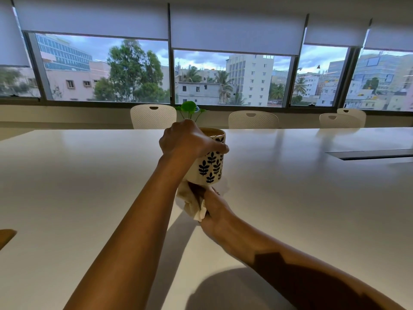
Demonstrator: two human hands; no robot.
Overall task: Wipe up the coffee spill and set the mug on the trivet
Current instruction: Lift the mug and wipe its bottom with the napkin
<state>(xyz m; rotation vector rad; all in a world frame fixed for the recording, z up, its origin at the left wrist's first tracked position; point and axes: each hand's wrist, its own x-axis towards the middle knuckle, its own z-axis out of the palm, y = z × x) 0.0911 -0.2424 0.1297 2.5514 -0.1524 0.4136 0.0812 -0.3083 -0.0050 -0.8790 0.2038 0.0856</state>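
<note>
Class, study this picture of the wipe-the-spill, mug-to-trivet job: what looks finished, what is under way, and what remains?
Finished: nothing clearly; no spill shows on the bare table.
Under way: the left hand holds the leaf-patterned mug lifted, while the right hand presses a crumpled tissue under its base.
Remaining: setting the mug down. A brown edge at far left may be the trivet, but I cannot tell.
</note>
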